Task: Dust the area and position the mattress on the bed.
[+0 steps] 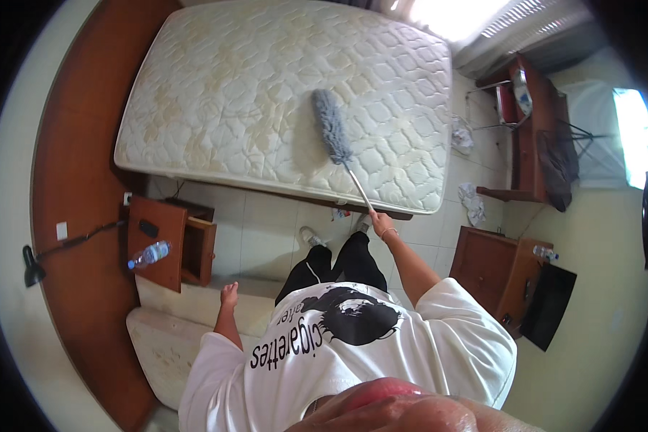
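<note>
My right hand [381,221] grips the lower end of the metal handle of a fluffy grey duster [332,127]. The duster's head is over the quilted mattress [237,108] in front of me; whether it touches the surface I cannot tell. Brownish stains mark the mattress, mostly on its left half. At my left side, my left hand [229,295] hangs with nothing in it. Closest to that hand are the wooden nightstand [162,216] and a second bed's mattress [167,345].
A plastic bottle [150,254] and a dark phone-like object [148,228] lie on the nightstand. Crumpled white material [472,203] is on the tiled floor at right, near a wooden cabinet [480,259]. Beyond stand a desk [526,146] and a flat screen [548,306].
</note>
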